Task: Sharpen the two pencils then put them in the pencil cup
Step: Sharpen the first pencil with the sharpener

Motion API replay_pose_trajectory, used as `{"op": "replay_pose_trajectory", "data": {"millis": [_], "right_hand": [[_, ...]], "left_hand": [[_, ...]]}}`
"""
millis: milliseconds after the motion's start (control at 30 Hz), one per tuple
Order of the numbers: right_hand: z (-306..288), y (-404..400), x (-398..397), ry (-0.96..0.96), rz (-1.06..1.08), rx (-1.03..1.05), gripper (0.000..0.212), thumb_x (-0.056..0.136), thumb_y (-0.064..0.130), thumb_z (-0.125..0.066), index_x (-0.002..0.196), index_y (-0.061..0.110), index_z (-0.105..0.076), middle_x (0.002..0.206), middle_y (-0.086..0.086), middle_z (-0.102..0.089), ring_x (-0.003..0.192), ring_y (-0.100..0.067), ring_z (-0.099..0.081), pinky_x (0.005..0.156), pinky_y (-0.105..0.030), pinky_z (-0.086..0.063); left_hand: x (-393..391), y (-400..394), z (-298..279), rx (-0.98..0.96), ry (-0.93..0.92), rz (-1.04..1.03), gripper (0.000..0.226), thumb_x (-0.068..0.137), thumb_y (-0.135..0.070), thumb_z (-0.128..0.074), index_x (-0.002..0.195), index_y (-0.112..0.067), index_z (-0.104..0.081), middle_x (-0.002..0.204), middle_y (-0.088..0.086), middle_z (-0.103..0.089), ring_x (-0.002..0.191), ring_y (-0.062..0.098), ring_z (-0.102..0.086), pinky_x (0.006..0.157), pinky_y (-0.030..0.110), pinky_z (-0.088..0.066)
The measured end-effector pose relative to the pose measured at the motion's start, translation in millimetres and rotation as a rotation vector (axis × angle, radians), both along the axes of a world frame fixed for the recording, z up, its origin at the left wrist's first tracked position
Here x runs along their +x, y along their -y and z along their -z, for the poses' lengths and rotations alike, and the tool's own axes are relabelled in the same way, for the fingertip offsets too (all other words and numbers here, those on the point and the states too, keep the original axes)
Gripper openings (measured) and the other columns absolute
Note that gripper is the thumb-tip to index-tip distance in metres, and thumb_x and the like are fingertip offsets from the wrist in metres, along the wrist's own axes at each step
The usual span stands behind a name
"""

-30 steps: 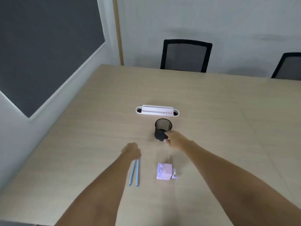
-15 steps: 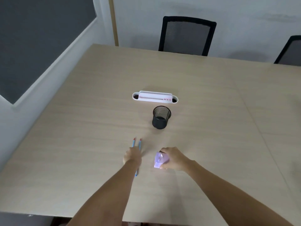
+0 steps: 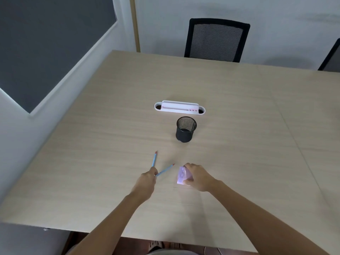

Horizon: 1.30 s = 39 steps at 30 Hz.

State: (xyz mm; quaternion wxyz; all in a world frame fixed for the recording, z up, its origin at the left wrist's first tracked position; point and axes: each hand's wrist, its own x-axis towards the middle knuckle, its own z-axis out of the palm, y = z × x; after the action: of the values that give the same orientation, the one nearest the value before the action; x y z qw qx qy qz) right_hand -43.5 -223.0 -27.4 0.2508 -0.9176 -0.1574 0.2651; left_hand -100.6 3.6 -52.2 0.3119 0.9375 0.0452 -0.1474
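On the pale wooden table [image 3: 230,111], both forearms reach forward, nearer than the pencil cup [image 3: 185,129]. The left hand [image 3: 146,181] pinches two splayed blue pencils [image 3: 153,160]; just right, the right hand [image 3: 197,176] grips the lilac sharpener [image 3: 181,176].

Wooden table [image 3: 110,126] carries mesh pencil cup [image 3: 185,129], white cable tray [image 3: 179,107], lilac sharpener [image 3: 182,176].

The right hand [image 3: 197,178] hides most of the sharpener [image 3: 182,176].
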Motion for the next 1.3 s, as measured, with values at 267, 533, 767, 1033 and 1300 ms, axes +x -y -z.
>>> {"op": "replay_pose_trajectory", "data": {"millis": [267,533,767,1033,1300], "right_hand": [[1,-1,-2,-0.022,-0.033,-0.041,0.041,0.080,0.021,-0.057,0.119,0.013,-0.047,0.112,-0.007,-0.054,0.096,-0.024,-0.046,0.076,-0.028,-0.036],[3,-2,-4,-0.005,-0.030,-0.041,0.045,0.079,0.024,-0.061,0.120,0.014,-0.048,0.115,-0.009,-0.055,0.098,-0.025,-0.048,0.076,-0.029,-0.037],[5,-2,-6,0.010,-0.055,-0.044,0.040,0.079,0.026,-0.062,0.114,0.014,-0.048,0.112,-0.010,-0.057,0.098,-0.029,-0.053,0.078,-0.032,-0.042],[5,-5,-6,0.028,-0.131,-0.086,0.037,0.083,0.018,-0.060,0.117,0.011,-0.045,0.116,-0.012,-0.052,0.103,-0.031,-0.051,0.082,-0.035,-0.043],[2,12,-13,0.084,-0.172,-0.126,0.095,0.078,0.016,-0.065,0.148,0.008,0.000,0.157,-0.009,-0.008,0.145,-0.032,-0.001,0.115,-0.043,-0.017]], "left_hand": [[-4,-13,5,-0.033,0.085,0.028,0.026,0.093,-0.006,-0.043,0.096,-0.024,-0.062,0.061,-0.011,-0.049,0.058,0.016,-0.047,0.066,0.034,-0.045],[16,-19,1,0.131,0.077,0.140,0.033,0.099,-0.008,-0.037,0.104,-0.028,-0.063,0.083,-0.009,-0.057,0.085,0.019,-0.062,0.078,0.026,-0.024],[29,1,3,0.045,0.011,0.164,0.022,0.100,-0.023,-0.045,0.104,-0.027,-0.066,0.079,-0.010,-0.055,0.090,0.021,-0.057,0.092,0.032,-0.030],[31,29,0,0.034,-0.055,0.175,0.024,0.100,-0.023,-0.044,0.095,-0.022,-0.067,0.059,-0.014,-0.045,0.078,0.016,-0.046,0.083,0.033,-0.029],[27,43,-15,0.228,0.009,0.260,0.034,0.096,-0.022,-0.047,0.130,-0.024,-0.049,0.122,0.000,-0.051,0.120,0.021,-0.045,0.099,0.038,-0.027]]}}
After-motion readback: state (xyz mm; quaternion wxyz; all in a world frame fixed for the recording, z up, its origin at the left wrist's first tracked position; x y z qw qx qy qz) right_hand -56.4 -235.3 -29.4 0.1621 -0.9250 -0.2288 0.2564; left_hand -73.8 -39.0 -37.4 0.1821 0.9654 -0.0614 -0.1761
